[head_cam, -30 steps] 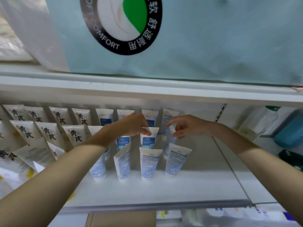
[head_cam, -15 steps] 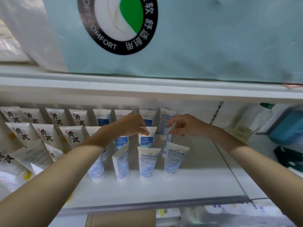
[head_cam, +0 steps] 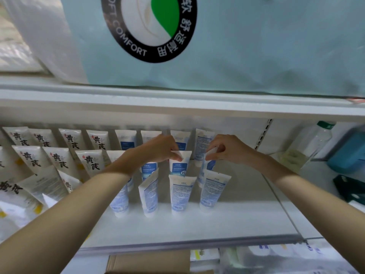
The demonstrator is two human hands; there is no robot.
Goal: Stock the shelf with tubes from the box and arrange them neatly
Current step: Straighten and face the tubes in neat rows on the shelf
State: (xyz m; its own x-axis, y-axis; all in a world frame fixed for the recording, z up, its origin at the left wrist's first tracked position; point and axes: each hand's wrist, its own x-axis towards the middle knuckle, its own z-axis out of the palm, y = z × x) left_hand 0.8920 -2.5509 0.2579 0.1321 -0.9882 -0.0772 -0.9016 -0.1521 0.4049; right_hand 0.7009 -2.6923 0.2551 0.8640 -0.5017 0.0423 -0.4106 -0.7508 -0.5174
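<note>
Mid shelf (head_cam: 197, 224): blue-white tubes (head_cam: 178, 194) stand cap-down in three rows, front row slightly tilted. Left end: cream tubes (head_cam: 90, 161) with black characters, likewise cap-down. Cardboard box (head_cam: 148, 262) below front edge.

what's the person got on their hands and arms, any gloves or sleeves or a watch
Nothing worn that shows. The left hand and right hand have no gloves, and no rings are visible. The left forearm and right forearm are uncovered right to the picture's edge: no sleeves, watch or bracelet in view.
</note>
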